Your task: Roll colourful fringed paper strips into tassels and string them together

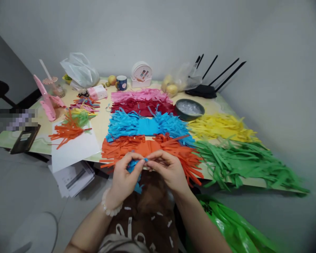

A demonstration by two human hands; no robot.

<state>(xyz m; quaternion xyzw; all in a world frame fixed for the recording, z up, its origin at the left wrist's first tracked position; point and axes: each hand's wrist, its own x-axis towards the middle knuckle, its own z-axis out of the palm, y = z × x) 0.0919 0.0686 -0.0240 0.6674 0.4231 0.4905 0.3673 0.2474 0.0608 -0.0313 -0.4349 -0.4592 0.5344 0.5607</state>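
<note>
My left hand (126, 175) and my right hand (168, 168) meet just in front of the table's near edge, fingers pinched together on a small piece of blue paper (137, 168) whose strips hang down below my left palm. A bead bracelet sits on my left wrist. Right behind my hands lies a sheet of orange fringed paper (150, 149), and beyond it a blue fringed sheet (147, 126).
Dark red (142, 107) and pink (140, 95) fringed sheets lie farther back, yellow (221, 128) and green (242, 161) ones at right. A grey bowl (189, 109), a mug (121, 83), fruit, plastic bags, a router (202, 91) and loose coloured strips (73, 123) crowd the table. A green bag (231, 225) lies by my right arm.
</note>
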